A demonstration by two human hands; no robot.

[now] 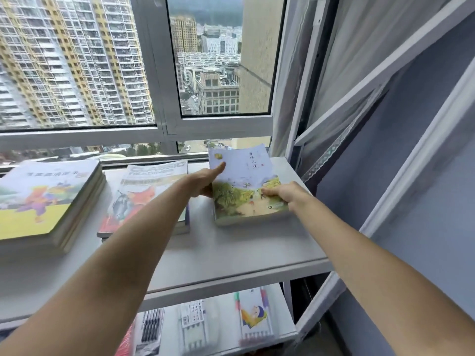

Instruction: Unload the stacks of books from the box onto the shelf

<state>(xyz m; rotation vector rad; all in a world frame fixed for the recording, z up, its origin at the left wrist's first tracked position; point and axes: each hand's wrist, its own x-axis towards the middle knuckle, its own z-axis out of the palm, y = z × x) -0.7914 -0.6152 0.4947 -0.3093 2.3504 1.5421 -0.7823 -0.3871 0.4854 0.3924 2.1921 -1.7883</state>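
Along the bottom of the frame, a lower shelf [280, 327] holds packs of pens. Above it, on the white shelf [231, 255] at centre, both hands clamp one stack of books [244, 191] by its opposite edges, probably to keep the loose pile square as it settles. The left hand [203, 182] pinches the left edge, thumb on the cover; the right hand [285, 194] grips the right edge. Two more stacks [48, 201] lie to the left. Beyond stands the window [159, 73]. No box is in view.
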